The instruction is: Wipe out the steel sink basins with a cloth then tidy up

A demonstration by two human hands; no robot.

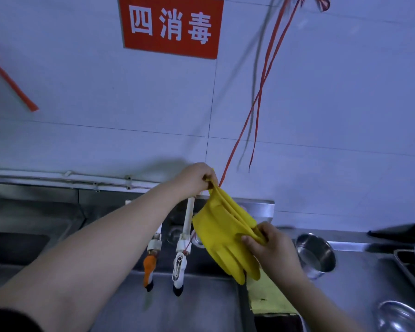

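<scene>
The left arm stretches bare from seven o'clock toward one o'clock, its hand [197, 176] raised with fingers curled in a pinch, while the right hand [271, 248] sits lower, at about four o'clock from the left, thumb and fingers pinched together.

We read one red sign [171, 26] on the tiled wall [333, 104] (white characters): 四消毒, above the taps [179, 267].
</scene>
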